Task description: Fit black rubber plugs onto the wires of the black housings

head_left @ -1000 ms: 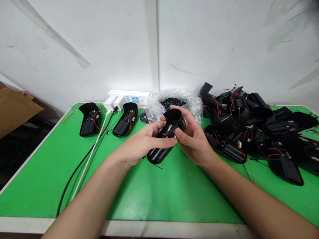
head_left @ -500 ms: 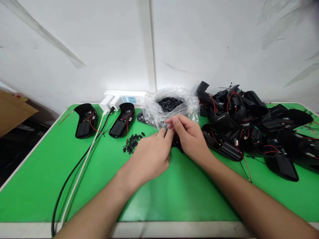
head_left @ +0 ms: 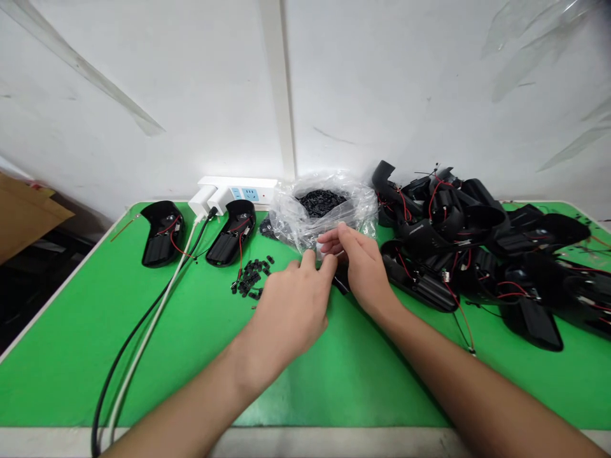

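Observation:
My left hand (head_left: 292, 312) and my right hand (head_left: 359, 270) meet at the front of a clear plastic bag (head_left: 286, 216) of small black parts. Their fingertips nearly touch, and whatever lies between them is hidden. Under my right hand's heel, a black plastic housing (head_left: 342, 281) shows only as a small piece. Left of my left hand lie several loose small black pieces (head_left: 249, 277) on the green mat (head_left: 157, 381). Two black housings with red wires (head_left: 162, 234) (head_left: 231, 233) rest further left.
At right, a heap of black housings with red wires (head_left: 443, 235) fills the mat. A white power strip (head_left: 238, 192) with plugs stands at the wall. Black and white cables (head_left: 138, 343) run along the mat. Cardboard (head_left: 21, 222) sits beyond the left edge.
The black housing held up between my hands has dropped to the mat, mostly hidden under them. Loose small black pieces now lie left of my hands, and my fingers have closed in by the bag.

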The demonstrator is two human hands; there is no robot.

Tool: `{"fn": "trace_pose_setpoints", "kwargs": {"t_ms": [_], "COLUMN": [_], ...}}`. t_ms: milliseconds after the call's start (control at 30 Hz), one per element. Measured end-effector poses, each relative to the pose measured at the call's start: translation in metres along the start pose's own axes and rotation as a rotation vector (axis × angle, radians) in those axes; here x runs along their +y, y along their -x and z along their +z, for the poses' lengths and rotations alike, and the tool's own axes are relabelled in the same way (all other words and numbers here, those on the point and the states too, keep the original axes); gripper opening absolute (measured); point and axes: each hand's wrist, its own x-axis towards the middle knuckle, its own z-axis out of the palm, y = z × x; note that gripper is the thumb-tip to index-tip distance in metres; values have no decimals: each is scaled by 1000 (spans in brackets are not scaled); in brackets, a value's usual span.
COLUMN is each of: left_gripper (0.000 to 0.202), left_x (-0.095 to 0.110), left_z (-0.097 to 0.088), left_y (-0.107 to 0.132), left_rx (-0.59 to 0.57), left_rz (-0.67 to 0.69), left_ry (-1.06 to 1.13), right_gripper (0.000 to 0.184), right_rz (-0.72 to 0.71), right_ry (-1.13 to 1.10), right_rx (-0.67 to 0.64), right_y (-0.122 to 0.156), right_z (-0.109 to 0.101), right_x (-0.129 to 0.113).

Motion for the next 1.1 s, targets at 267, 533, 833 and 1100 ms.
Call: {"fn": "trace_pose_setpoints", "kwargs": {"t_ms": [267,533,833,1100], "left_gripper": [40,39,49,90], "left_x": [-25,-51,-76,-153], "left_z": [-7,-16,-21,-26], "left_y": [-11,-20,-23,-6], "left_rx": [58,300,532,724], "left_rz": [-177,-357,-493,-837], "left_ry": [713,1317,1411,691], "right_gripper": [40,40,41,38], "right_rz": [-83,-73,-41,-77], "right_ry": [-261,-245,-102,27], "right_rx": [116,31,-31,-118], "right_y": [-3,7,11,17], "right_z": [-2,5,10,14], "right_x": [-5,-1,0,2]}}
